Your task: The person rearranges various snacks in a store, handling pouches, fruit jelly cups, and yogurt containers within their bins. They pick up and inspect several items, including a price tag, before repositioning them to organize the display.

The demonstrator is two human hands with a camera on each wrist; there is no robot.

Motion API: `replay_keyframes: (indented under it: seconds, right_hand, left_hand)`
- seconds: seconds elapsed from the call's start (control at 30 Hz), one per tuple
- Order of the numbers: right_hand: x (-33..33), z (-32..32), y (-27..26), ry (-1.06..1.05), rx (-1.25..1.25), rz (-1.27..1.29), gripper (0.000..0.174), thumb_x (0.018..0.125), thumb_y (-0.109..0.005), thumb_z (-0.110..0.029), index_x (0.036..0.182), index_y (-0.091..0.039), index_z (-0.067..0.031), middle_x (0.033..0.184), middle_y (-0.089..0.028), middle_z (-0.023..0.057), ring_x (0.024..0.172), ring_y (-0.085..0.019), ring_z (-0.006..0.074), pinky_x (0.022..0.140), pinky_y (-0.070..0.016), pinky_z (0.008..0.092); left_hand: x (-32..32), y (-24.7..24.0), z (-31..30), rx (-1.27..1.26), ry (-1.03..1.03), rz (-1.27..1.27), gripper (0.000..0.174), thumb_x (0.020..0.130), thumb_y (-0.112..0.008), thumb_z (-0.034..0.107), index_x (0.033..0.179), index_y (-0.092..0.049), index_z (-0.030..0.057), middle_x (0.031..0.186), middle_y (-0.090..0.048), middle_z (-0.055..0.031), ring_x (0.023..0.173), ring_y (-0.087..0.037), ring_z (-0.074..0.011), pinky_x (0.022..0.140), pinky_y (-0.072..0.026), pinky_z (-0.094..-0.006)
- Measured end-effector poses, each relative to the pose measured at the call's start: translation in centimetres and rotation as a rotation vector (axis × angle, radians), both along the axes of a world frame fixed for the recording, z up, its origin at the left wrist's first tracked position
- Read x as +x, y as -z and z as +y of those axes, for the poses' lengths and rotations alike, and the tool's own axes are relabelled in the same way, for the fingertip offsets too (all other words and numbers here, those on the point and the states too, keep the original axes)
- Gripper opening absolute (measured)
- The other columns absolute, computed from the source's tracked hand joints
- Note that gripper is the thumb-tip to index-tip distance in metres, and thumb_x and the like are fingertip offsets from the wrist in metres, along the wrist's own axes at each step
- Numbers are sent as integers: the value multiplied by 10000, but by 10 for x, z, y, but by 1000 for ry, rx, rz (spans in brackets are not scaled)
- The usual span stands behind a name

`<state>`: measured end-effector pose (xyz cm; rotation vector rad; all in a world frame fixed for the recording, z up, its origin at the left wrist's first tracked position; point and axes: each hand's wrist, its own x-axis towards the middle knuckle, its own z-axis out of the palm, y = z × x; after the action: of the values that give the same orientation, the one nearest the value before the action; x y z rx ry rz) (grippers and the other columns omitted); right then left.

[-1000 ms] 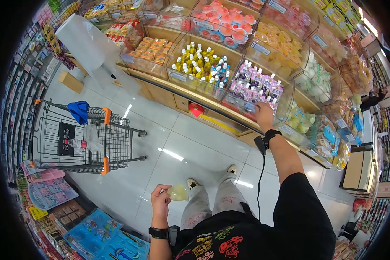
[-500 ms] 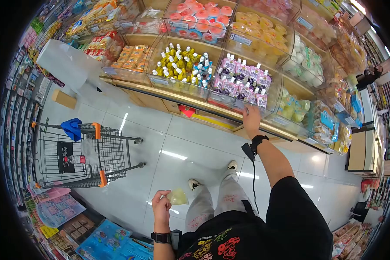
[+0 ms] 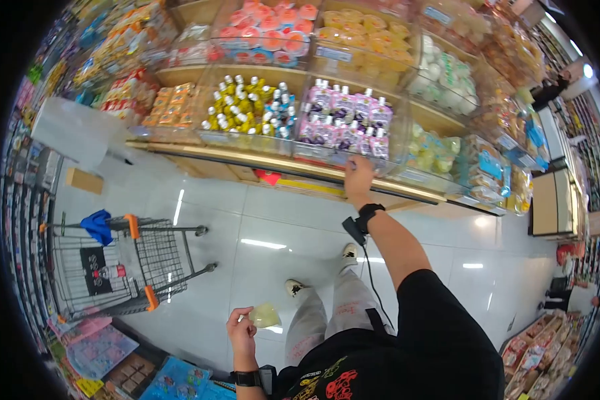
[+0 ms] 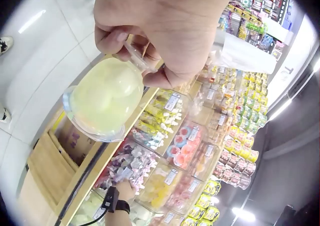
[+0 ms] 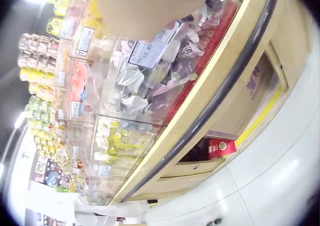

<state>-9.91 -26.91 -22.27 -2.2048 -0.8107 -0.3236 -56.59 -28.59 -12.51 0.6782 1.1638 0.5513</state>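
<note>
My left hand (image 3: 241,330) pinches a pale green, see-through jelly cup (image 4: 106,97) by its narrow plastic end, between thumb and fingers. In the head view this jelly cup hangs over the floor in front of my legs. My right hand (image 3: 359,177) reaches to the front wall of a clear bin of purple-and-pink spouted pouches (image 3: 343,115), its fingers at the lip by the price label (image 5: 148,53). Those fingertips are hidden in the right wrist view, where the back of the hand fills the top.
Left of that bin are yellow and blue spouted pouches (image 3: 250,107); right of it, pale green jellies (image 3: 433,152). A wire shopping cart (image 3: 160,257) holding a bottle (image 3: 112,271) stands on the left. A plastic bag roll (image 3: 73,133) hangs at the shelf's left end.
The head view has turned, so shelf and cart shift left. My right hand stays by the pouch bin's front, a little lower against it. The left hand keeps hold of the jelly cup.
</note>
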Motion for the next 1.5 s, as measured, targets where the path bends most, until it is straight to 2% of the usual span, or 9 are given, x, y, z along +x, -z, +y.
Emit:
replay_keyframes:
  seconds: [0.3, 0.37, 0.8, 1.07, 1.23, 1.33, 1.4, 1.43, 1.5]
  right_hand:
    - [2, -12, -52, -181, 68, 44, 168, 766, -606, -44, 932, -609, -71, 894, -591, 121, 914, -543, 327, 794, -452, 406]
    - [11, -15, -59, -183, 94, -100, 169, 771, -603, -44, 936, -607, -82, 911, -583, 111, 909, -533, 320, 789, -452, 403]
    - [23, -17, -42, -138, -2, -16, 170, 761, -619, -45, 926, -610, -85, 933, -617, 91, 936, -536, 306, 811, -450, 393]
    - [24, -17, -46, -155, -187, -38, 160, 730, -627, -54, 889, -624, -73, 918, -619, 87, 940, -545, 284, 799, -463, 388]
    - [19, -17, -60, -123, -317, -4, 262, 742, -601, -50, 998, -618, -102, 909, -621, 89, 927, -563, 274, 776, -478, 387]
    - [11, -17, -68, -138, -459, 13, 334, 764, -562, -41, 1088, -601, -115, 984, -626, 82, 977, -564, 261, 811, -480, 369]
    - [15, -20, -43, -271, -345, -306, 389, 777, -527, -21, 1150, -583, -115, 1102, -610, 81, 1063, -548, 258, 894, -460, 355]
    - [13, -20, -40, -244, -487, -184, 476, 781, -497, 13, 1239, -525, -113, 1264, -531, 92, 1198, -471, 269, 986, -409, 348]
    - [2, -20, -36, -231, -465, -179, 489, 796, -494, 5, 1271, -492, -109, 1294, -502, 112, 1219, -444, 287, 1003, -392, 368]
  left_hand:
    - [17, -14, 6, 23, 28, -29, 274, 691, -440, -74, 910, -596, -24, 773, -514, -25, 463, -304, -26, 398, -208, -175]
    - [20, -16, 7, 37, 36, -24, 275, 689, -439, -75, 909, -596, -24, 777, -519, -26, 462, -302, -27, 397, -209, -175]
    - [16, -13, -8, 31, 29, -11, 286, 674, -443, -89, 903, -602, -25, 814, -519, -38, 463, -301, -30, 405, -216, -176]
    - [12, -13, -16, 18, 14, -23, 268, 698, -448, -89, 902, -609, -25, 739, -495, -11, 465, -298, -29, 410, -203, -183]
    - [8, -13, -18, 14, 0, -26, 269, 695, -451, -99, 900, -609, -26, 690, -484, -2, 456, -291, -27, 409, -200, -185]
    - [6, -10, -18, 13, -9, -17, 269, 694, -452, -103, 899, -608, -26, 671, -476, -2, 452, -292, -28, 407, -202, -186]
    - [10, -12, -19, 31, -10, 4, 265, 697, -459, -100, 901, -610, -25, 666, -471, 0, 453, -297, -27, 405, -205, -187]
    - [9, -14, -20, 49, -11, 31, 261, 700, -465, -98, 904, -611, -24, 661, -466, 2, 454, -301, -26, 404, -207, -188]
    - [2, -6, -20, 42, -15, 3, 260, 703, -475, -94, 912, -612, -22, 658, -461, 6, 455, -305, -26, 403, -211, -188]
